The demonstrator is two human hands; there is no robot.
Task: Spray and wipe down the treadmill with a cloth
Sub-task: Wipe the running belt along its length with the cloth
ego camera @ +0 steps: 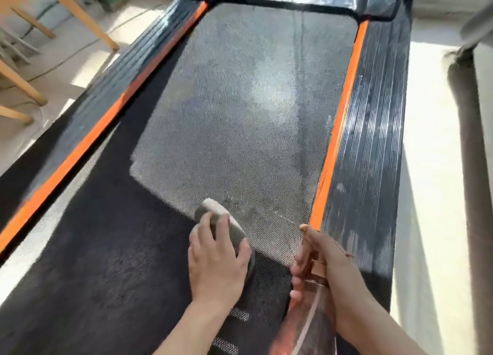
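Your fingers (206, 225) on the left hand (217, 261) bend over a folded grey cloth (213, 206) and press it on the treadmill belt (240, 101), right where the pale dusty part meets the dark part. Your right hand (330, 264) wraps its fingers round a clear spray bottle (306, 328) beside the orange strip (338, 119)

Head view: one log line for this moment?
left hand grips cloth on belt | right hand holds bottle | belt dark near, grey ahead
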